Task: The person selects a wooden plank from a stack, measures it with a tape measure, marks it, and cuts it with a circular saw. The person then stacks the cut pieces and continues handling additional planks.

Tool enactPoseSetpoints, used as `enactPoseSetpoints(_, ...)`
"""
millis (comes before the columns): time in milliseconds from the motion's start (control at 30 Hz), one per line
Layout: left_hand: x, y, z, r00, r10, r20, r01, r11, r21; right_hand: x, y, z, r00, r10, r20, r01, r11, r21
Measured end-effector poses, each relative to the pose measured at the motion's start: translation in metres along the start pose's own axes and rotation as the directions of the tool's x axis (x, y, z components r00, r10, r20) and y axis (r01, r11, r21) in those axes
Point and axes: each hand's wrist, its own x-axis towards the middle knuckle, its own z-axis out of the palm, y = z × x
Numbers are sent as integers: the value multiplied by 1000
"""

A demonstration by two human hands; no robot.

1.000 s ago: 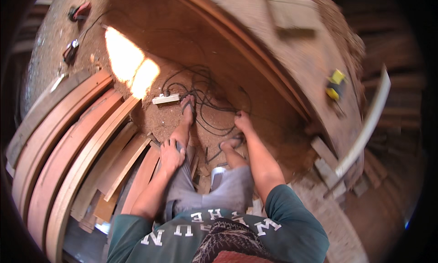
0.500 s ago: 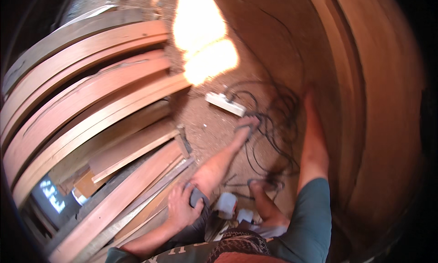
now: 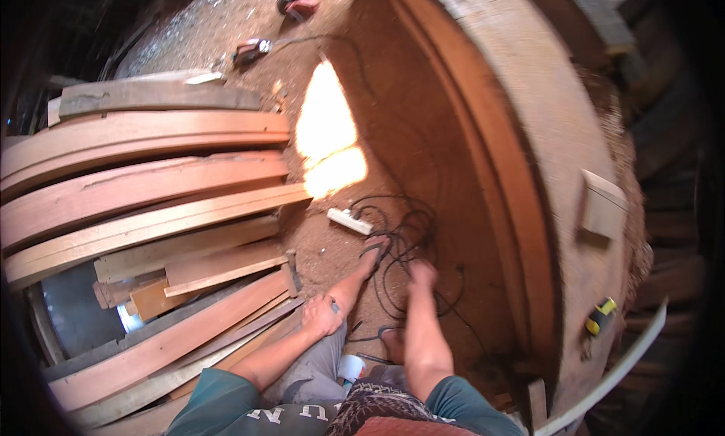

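Sawdust-strewn workshop floor, right hand point(image 3: 421, 273) blurred, fingers spread reaching into tangled black cable point(image 3: 408, 243), left hand point(image 3: 321, 316) curled on knee, grip unclear

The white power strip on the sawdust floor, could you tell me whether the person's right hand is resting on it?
No, the right hand reaches into the black cables, apart from the white power strip.
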Motion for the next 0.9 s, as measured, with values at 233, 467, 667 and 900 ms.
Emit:
enactPoseSetpoints(233,-17,20,28,895,445,30,-440,870,224,-349,-248,177,381,-499,778,815,579,-28)
enactPoseSetpoints(467,-139,96,65,736,589,335,-610,791,-49,-345,-111,-200,917,-328,228,398,699,-594)
enactPoseSetpoints(667,-240,181,77,453,730,512,-865,498,56,-557,165,-570,764,-40,-645,-504,587,-634)
enactPoseSetpoints(900,-256,287,107,230,848,478,-925,343,-163,-709,250,-523,115,408,-906,-287,886,363)
